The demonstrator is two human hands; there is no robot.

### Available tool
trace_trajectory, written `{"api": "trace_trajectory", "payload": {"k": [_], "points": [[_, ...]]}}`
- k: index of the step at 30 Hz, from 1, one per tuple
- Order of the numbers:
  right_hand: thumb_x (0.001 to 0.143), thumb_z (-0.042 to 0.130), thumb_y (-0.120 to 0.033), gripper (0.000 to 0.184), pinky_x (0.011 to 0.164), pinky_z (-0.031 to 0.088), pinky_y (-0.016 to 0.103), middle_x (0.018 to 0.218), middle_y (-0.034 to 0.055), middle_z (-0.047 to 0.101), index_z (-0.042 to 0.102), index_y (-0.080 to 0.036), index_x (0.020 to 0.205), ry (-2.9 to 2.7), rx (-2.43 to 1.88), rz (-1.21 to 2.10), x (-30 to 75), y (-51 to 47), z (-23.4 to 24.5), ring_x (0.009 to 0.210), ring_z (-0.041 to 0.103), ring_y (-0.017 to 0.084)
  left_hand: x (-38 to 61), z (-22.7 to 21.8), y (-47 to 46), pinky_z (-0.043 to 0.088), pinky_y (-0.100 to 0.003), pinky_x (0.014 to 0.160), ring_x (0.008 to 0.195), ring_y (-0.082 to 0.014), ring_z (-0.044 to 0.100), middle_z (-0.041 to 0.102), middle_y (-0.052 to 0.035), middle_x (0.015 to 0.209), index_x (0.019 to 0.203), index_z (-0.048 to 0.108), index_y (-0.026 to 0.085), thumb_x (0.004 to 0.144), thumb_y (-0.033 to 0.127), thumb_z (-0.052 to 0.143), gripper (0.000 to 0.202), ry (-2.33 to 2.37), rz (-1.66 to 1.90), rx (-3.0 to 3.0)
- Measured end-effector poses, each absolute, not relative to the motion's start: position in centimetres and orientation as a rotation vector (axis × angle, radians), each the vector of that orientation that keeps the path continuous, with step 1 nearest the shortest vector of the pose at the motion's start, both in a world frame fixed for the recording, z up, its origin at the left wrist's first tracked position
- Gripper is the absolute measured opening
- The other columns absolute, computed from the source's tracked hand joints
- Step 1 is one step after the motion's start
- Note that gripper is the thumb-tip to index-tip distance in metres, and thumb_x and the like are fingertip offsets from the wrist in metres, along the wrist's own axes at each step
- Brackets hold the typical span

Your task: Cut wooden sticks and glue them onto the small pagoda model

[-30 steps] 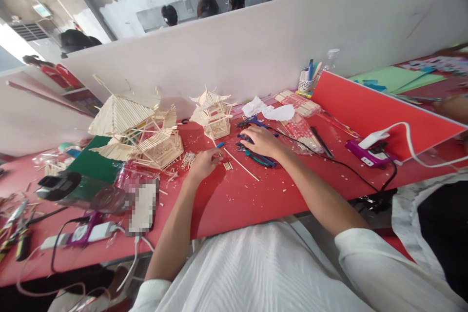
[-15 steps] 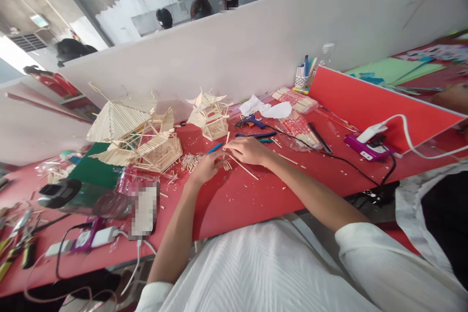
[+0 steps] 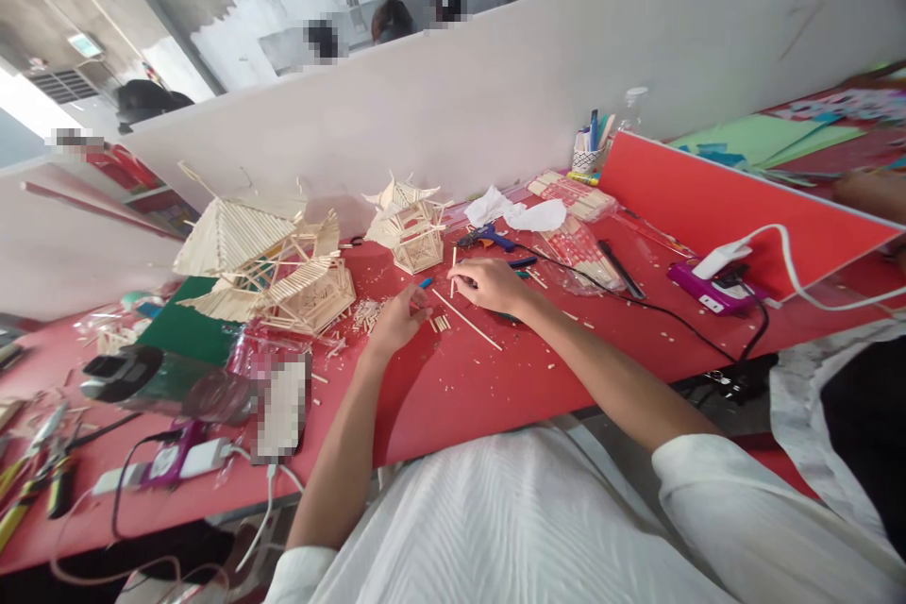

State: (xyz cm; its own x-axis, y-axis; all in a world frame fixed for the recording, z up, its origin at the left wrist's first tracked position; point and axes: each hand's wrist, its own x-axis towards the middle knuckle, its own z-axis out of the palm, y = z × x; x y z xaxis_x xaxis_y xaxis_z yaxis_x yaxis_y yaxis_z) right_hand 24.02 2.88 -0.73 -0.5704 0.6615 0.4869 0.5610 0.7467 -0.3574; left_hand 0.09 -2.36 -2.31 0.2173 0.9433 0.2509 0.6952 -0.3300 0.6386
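Observation:
My right hand (image 3: 490, 286) is closed in a pinch on a short wooden stick (image 3: 454, 270), which stands nearly upright from its fingertips. To its left, my left hand (image 3: 397, 319) hovers low over the table with thumb and fingers curled but apart, and I see nothing held in it. Just beyond its fingers shows the end of a blue tool (image 3: 426, 283), the rest hidden by the hand. Between the hands lie a long thin stick (image 3: 468, 321) and several short cut pieces (image 3: 440, 324). A heap of stick offcuts (image 3: 366, 314) sits left of my left hand.
A small stick pavilion (image 3: 417, 250) and a larger one (image 3: 265, 264) stand behind. A blue glue gun (image 3: 488, 236), packaged sticks (image 3: 584, 250) and a purple power strip (image 3: 714, 288) are to the right. A bottle (image 3: 170, 382) and phone (image 3: 281, 411) lie left.
My hands have drawn apart. The right has shifted slightly right with the short stick, and the left has come away from it. The long stick stays on the table.

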Motion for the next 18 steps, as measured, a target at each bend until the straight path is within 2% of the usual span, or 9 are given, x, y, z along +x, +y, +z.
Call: {"api": "trace_trajectory", "payload": {"k": [3, 9, 14, 18], "points": [[0.096, 0.047, -0.024, 0.03, 0.076, 0.043, 0.029, 0.1, 0.0049, 0.077, 0.074, -0.022, 0.108, -2.342, -0.889, 0.239, 24.1, 3.0, -0.9, 0.086, 0.068, 0.019, -0.2, -2.4, -2.1, 0.053, -0.03, 0.075, 0.083, -0.0201, 0.071, 0.075, -0.0035, 0.088, 0.093, 0.064, 0.02, 0.083, 0.023, 0.069, 0.012, 1.61, 0.861, 2.038], [0.096, 0.048, -0.021, 0.028, 0.081, 0.044, 0.029, 0.103, 0.0058, 0.076, 0.074, -0.021, 0.105, -2.344, -0.768, 0.233, 23.9, 3.2, -1.4, 0.092, 0.067, 0.02, -0.6, -3.4, -1.8, 0.051, -0.026, 0.065, 0.069, -0.0166, 0.068, 0.072, -0.0005, 0.074, 0.089, 0.067, 0.02, 0.081, 0.028, 0.069, 0.011, 1.587, 0.807, 1.997], [0.093, 0.052, -0.017, 0.024, 0.079, 0.044, 0.03, 0.098, 0.0055, 0.076, 0.074, -0.021, 0.103, -2.337, -0.724, 0.223, 23.8, 3.5, -1.8, 0.088, 0.066, 0.02, -0.5, -3.4, -1.9, 0.05, -0.024, 0.062, 0.063, -0.0142, 0.066, 0.071, -0.0015, 0.078, 0.093, 0.066, 0.017, 0.084, 0.028, 0.063, 0.014, 1.506, 0.745, 1.936], [0.093, 0.053, -0.016, 0.024, 0.079, 0.044, 0.029, 0.099, 0.0052, 0.077, 0.074, -0.022, 0.102, -2.326, -0.697, 0.209, 23.7, 3.6, -1.9, 0.089, 0.067, 0.02, -0.5, -3.1, -2.1, 0.052, -0.027, 0.07, 0.07, -0.0166, 0.067, 0.072, -0.0035, 0.078, 0.097, 0.069, 0.017, 0.088, 0.021, 0.057, 0.016, 1.524, 0.673, 2.032]]}}
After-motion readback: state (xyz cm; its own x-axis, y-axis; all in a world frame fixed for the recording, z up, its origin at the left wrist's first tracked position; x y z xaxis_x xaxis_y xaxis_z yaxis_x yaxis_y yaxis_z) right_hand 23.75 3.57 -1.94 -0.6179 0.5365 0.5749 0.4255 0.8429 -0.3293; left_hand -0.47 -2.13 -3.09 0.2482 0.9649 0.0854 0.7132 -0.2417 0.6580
